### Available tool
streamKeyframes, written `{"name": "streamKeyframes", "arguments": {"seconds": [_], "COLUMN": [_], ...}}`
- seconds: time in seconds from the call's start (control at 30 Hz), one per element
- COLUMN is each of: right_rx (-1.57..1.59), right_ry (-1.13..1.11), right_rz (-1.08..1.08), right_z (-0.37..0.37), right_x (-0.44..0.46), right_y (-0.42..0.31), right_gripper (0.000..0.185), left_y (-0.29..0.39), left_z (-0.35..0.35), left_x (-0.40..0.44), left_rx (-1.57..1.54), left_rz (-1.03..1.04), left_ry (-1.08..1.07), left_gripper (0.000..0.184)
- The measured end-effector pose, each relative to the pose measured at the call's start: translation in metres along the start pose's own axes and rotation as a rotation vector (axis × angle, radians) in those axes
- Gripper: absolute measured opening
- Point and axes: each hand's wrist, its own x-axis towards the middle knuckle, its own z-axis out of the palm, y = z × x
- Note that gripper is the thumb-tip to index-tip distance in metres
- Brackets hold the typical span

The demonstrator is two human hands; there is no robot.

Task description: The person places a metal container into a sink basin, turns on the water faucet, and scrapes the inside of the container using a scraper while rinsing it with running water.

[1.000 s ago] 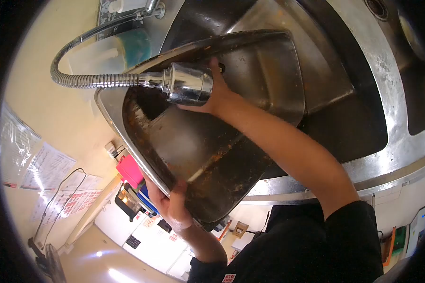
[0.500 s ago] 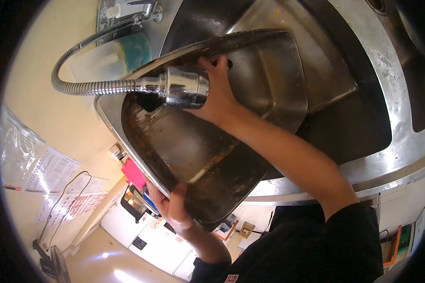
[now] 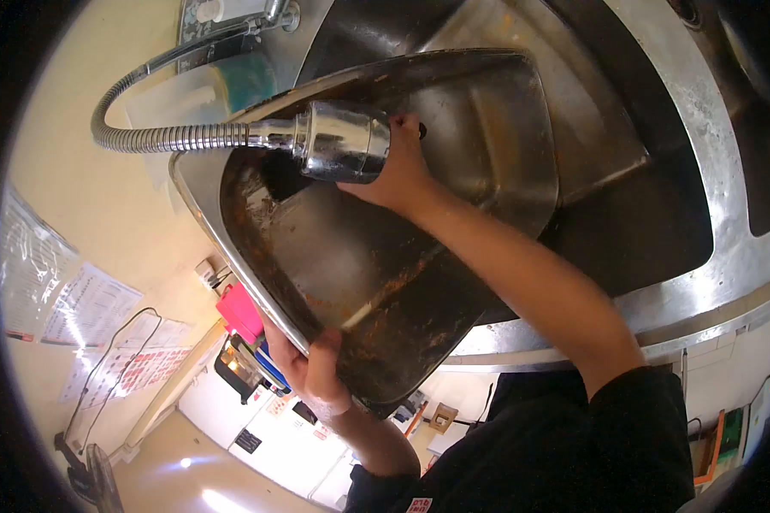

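Observation:
A deep metal pan with brown and orange grime on its walls is tilted over the sink. My left hand is closed on the pan's near left rim, thumb on the inside and fingers behind. Inside the pan's opening, my right hand wraps round a chrome spray head on a flexible hose. Its fingers are partly hidden behind the head, and a small black part shows beyond the fingertips. I cannot make out any water coming from it.
The ribbed metal hose loops on the left, rising to a tap fitting at the top. Behind the pan stands a translucent container with a green part. Papers hang on the wall. A pink object is beyond the pan.
My right hand and the spray head have moved slightly up and to the right inside the pan. The hose has risen with them. My left hand keeps its grip on the rim.

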Motion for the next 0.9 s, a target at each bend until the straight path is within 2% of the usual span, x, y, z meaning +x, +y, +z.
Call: {"name": "streamKeyframes", "arguments": {"seconds": [0.1,0.2,0.3,0.37,0.43,0.5,0.6,0.7,0.8,0.9], "right_rx": [-0.09,0.256,0.1,0.093,0.067,0.029,0.102,0.212,0.545,0.77], "right_ry": [-0.009,0.404,0.356,0.427,0.236,-0.219,-0.252,-0.285,-0.318,0.075], "right_rz": [-0.05,-0.288,-0.282,-0.337,-0.327,-0.263,-0.235,-0.359,-0.365,-0.382], "right_z": [0.008,0.02,0.003,0.012,0.017,0.004,0.001,0.016,0.03,0.061], "right_x": [0.004,-0.001,-0.006,-0.017,-0.035,-0.054,-0.09,-0.127,-0.136,-0.107], "right_y": [0.006,-0.005,-0.008,-0.012,-0.014,-0.026,-0.023,-0.012,-0.004,-0.014], "right_gripper": [0.058,0.05,0.046,0.041,0.036,0.033,0.036,0.045,0.049,0.044], "left_y": [-0.001,0.001,-0.001,0.0,-0.002,-0.007,-0.005,-0.005,-0.004,-0.007], "left_z": [0.005,0.003,-0.002,-0.004,-0.001,0.002,0.003,0.007,0.009,0.006], "left_x": [0.0,0.001,0.0,-0.001,-0.001,0.001,-0.001,-0.003,-0.002,0.0], "left_rx": [-0.036,-0.04,0.01,-0.016,-0.054,-0.116,-0.172,-0.179,-0.184,-0.179], "left_rz": [0.021,0.022,0.007,-0.005,0.008,0.049,0.041,0.041,0.04,0.039], "left_ry": [0.04,0.009,0.003,0.006,0.025,0.068,0.051,0.06,0.057,0.046], "left_gripper": [0.084,0.084,0.084,0.086,0.088,0.09,0.085,0.082,0.082,0.083]}}
